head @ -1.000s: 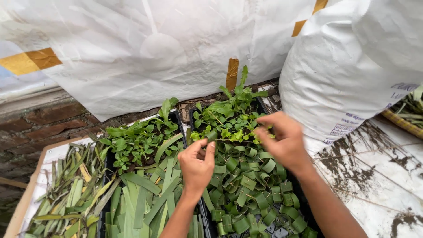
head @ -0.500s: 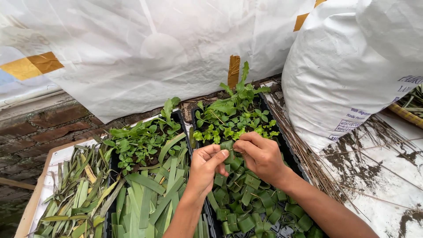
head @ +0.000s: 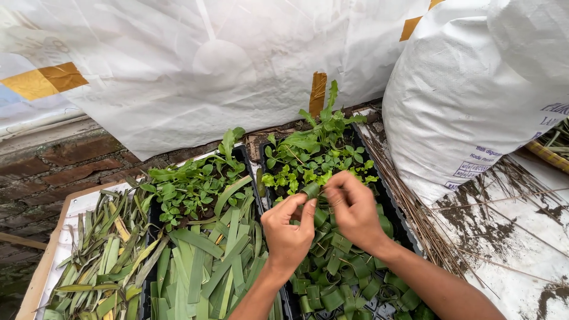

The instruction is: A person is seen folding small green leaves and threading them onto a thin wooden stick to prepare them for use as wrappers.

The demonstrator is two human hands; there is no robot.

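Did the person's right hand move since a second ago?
Yes. The right hand moved left, away from the big white woven sack, and met the left hand.

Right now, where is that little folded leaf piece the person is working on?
In the head view, the folded leaf piece is pinched between the left hand and right hand, above the right-hand black tray, just in front of its seedlings.

A big white woven sack [head: 474, 89] stands at two o'clock, bulging and rounded, with a patch of blue print low on its side at three o'clock. Behind it, from nine to one o'clock, hangs a white plastic sheet [head: 195, 65] patched with yellow-brown tape strips [head: 44, 80].
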